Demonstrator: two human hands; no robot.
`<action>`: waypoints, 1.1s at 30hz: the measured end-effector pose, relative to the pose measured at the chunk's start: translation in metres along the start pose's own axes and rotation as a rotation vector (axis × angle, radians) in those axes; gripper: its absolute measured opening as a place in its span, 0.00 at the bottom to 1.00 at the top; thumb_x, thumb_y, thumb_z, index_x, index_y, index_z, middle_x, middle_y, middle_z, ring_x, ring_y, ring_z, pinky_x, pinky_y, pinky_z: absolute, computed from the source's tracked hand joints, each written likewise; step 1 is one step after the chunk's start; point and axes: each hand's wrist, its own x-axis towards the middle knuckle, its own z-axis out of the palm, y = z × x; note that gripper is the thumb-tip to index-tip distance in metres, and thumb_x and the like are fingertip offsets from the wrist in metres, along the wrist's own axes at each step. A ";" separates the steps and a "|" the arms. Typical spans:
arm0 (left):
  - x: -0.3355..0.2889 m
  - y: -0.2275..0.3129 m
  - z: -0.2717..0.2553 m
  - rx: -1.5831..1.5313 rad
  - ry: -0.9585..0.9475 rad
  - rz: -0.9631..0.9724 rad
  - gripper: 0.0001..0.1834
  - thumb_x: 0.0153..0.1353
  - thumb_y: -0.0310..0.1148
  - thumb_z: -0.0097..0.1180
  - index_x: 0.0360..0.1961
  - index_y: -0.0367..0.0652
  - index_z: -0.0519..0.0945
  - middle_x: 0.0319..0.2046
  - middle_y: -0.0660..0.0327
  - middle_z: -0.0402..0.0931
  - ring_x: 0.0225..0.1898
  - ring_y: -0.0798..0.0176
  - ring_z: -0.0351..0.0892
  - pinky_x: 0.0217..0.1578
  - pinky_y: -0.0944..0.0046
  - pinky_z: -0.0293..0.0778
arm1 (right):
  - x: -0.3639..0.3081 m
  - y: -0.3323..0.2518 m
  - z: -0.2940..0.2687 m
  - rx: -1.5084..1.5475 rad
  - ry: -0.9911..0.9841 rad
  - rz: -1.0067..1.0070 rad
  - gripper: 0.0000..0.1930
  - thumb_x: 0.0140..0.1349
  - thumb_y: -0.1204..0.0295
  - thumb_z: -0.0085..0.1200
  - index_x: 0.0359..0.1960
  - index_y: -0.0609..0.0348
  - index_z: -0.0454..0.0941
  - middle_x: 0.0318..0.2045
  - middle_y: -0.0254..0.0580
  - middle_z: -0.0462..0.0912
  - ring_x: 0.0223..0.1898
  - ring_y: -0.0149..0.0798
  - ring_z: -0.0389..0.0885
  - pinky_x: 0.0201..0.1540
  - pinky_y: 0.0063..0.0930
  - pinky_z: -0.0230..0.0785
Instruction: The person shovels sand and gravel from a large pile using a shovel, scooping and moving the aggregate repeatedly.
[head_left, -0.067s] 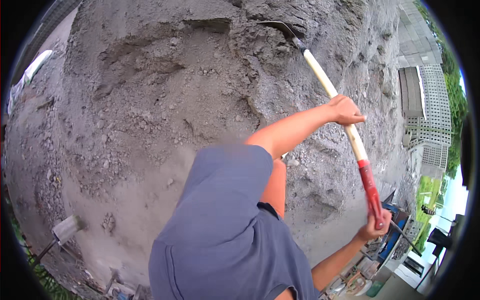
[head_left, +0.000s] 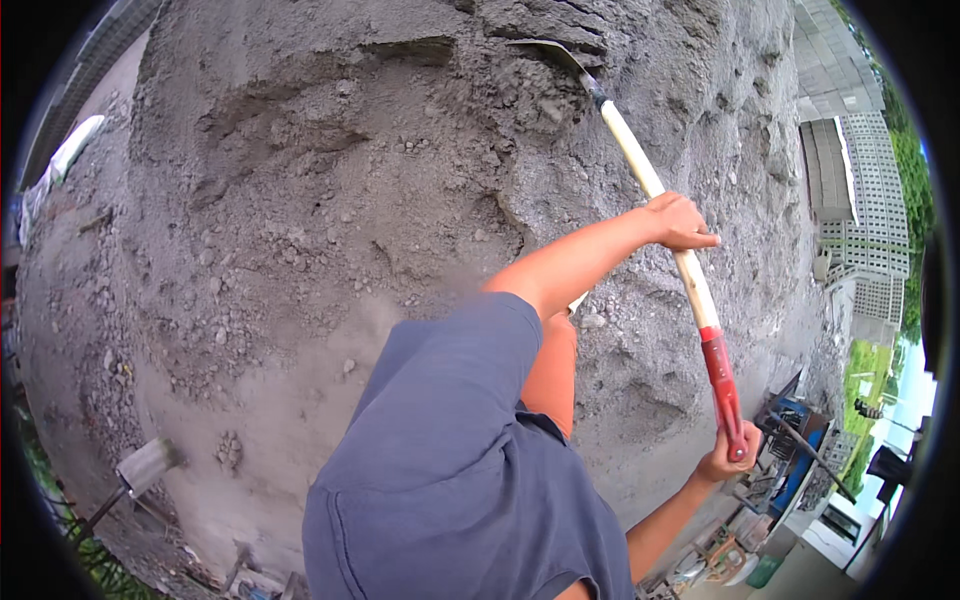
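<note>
A shovel with a pale wooden shaft [head_left: 633, 150] slants across the right half of the view. Its metal blade [head_left: 560, 52] is partly sunk in a bank of grey sand [head_left: 330, 160] at the far side. My left hand [head_left: 683, 222] is wrapped round the middle of the shaft. At the near end, my right hand [head_left: 728, 455] grips the red handle [head_left: 722, 385]. Lumps of sand lie against the blade and hide part of it.
Loose sand and small stones cover the ground. Stacked grey hollow blocks [head_left: 868, 185] stand far right. A blue-sided object [head_left: 800, 450] and assorted gear lie at lower right. A grey cylindrical block on a bar [head_left: 148, 466] sits lower left, a white sack [head_left: 75, 148] upper left.
The red handle and my right hand have swung left. My left hand and the shaft have shifted slightly left too, and the blade shows a little more above the sand.
</note>
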 end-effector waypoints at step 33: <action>-0.113 0.119 -0.039 0.034 0.328 0.321 0.27 0.57 0.45 0.34 0.08 0.43 0.73 0.11 0.55 0.70 0.21 0.49 0.71 0.27 0.53 0.67 | -0.059 -0.126 -0.213 -0.149 0.145 -0.734 0.09 0.53 0.74 0.51 0.23 0.66 0.65 0.19 0.51 0.72 0.21 0.45 0.73 0.26 0.39 0.68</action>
